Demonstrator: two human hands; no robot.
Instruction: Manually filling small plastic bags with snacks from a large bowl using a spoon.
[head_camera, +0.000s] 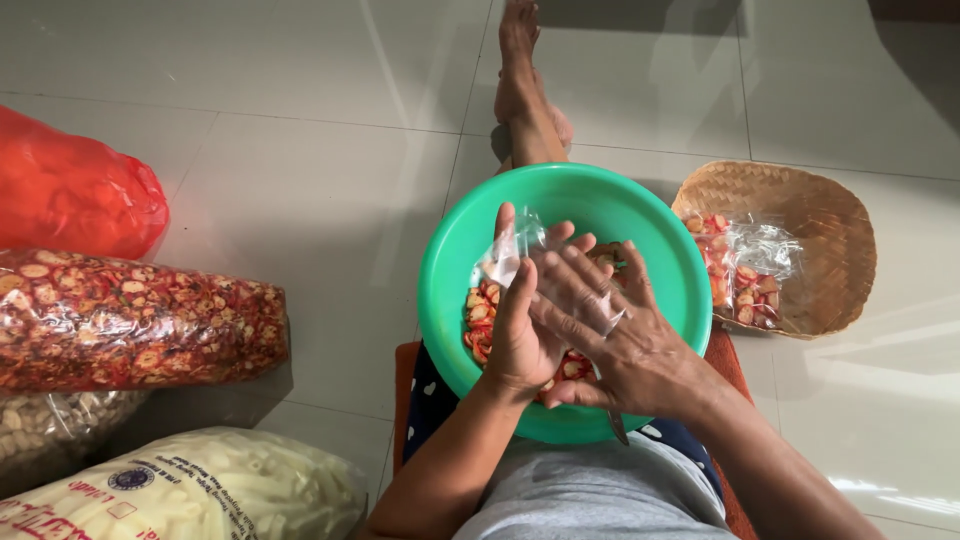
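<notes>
A small clear plastic bag stands between both palms over the green plastic basin, long axis upright, mouth pointing away. The left hand and right hand press it, fingers extended together. Red-speckled chips lie below; a woven bamboo tray sits right.

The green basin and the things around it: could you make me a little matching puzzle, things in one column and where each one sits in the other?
Things:
1. green basin
2. woven tray
3. red plastic bag
4. small clear bag

Places:
A. far left on the floor, above the big sack of red-flecked chips
B. between the left hand and right hand
C. on the person's lap
D. on the floor to the right, holding filled snack packets

Pairs: 1-C, 2-D, 3-A, 4-B
</notes>
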